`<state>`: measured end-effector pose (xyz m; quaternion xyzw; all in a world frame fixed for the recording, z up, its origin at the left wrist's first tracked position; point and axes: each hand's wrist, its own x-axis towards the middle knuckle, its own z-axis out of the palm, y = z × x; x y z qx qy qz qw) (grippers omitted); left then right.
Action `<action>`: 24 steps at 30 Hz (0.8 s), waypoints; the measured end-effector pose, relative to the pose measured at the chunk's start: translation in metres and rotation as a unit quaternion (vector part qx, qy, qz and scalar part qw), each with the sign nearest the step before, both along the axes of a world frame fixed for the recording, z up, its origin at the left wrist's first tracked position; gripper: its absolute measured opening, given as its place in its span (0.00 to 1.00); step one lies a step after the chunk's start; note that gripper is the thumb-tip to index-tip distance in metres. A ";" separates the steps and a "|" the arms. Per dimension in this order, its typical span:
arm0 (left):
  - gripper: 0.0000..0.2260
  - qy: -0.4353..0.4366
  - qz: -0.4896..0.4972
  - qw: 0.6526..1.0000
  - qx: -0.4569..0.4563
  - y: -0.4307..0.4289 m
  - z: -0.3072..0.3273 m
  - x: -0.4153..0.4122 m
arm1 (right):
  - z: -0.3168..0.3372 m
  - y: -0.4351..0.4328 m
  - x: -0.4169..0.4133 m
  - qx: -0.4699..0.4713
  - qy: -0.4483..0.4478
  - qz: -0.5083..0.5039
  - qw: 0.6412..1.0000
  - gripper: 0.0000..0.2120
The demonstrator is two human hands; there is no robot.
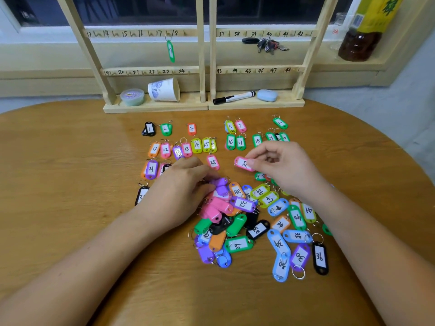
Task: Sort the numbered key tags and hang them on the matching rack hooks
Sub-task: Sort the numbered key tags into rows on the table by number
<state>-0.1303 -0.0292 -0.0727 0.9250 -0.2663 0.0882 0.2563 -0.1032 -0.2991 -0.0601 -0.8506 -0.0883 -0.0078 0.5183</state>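
so on the round brown wooden table (pixel 70 149) the step in hand looks like sorting, not hanging yet. the pale wooden rack with handwritten hook numbers (pixel 141 33) at the far edge carries just one long green tag (pixel 170 51) by 17. the jumbled heap of coloured plastic key tags (pixel 247 222) sits near and centre, and the tidy numbered rows (pixel 196 145) are laid out between it and the rack. the right hand (pixel 282 165) hovers just past the heap's far side, thumb and fingertips pinching a pink tag with a white label (pixel 243 164) by its right end. the left hand (pixel 179 184) is knuckles-up on the heap's far left edge, fingers curled down onto some purple tags (pixel 221 185). can't tell if it's actually got one. my take: turn the pink one until the digit reads upright before placing it, since it's sideways here and i can't read it for sure. then set it in its own gap, ring pointing far like the rest, without nudging the neighbours. pull from the heap's top so the rings don't snag.
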 end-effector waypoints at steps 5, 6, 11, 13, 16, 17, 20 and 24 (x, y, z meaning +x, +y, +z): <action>0.09 0.004 -0.003 1.000 -0.004 0.001 0.001 0.000 | 0.007 -0.003 -0.003 0.057 0.026 -0.041 0.997 0.05; 0.09 0.001 -0.004 1.000 -0.002 0.001 0.002 0.001 | 0.008 -0.003 -0.003 0.063 0.032 -0.041 0.997 0.06; 0.09 -0.042 -0.020 0.999 0.020 0.002 0.006 0.001 | 0.011 -0.004 -0.006 0.106 0.037 -0.049 0.993 0.07; 0.12 -0.052 -0.015 0.998 0.030 0.001 0.007 0.001 | 0.014 -0.006 -0.005 0.130 0.029 -0.067 0.989 0.07; 0.12 -0.060 -0.004 0.997 0.039 0.002 0.008 0.003 | 0.016 -0.012 -0.002 0.173 0.022 -0.092 0.980 0.08; 0.10 -0.063 -0.003 0.997 0.039 0.003 0.008 0.002 | 0.016 -0.013 -0.001 0.173 0.020 -0.095 0.980 0.09; 0.07 -0.051 0.005 0.998 0.030 0.003 0.007 -0.003 | 0.015 -0.015 -0.002 0.140 0.009 -0.095 0.986 0.11; 0.06 -0.055 0.002 0.998 0.030 0.002 0.003 -0.008 | 0.015 -0.021 0.000 0.102 -0.024 -0.127 0.986 0.11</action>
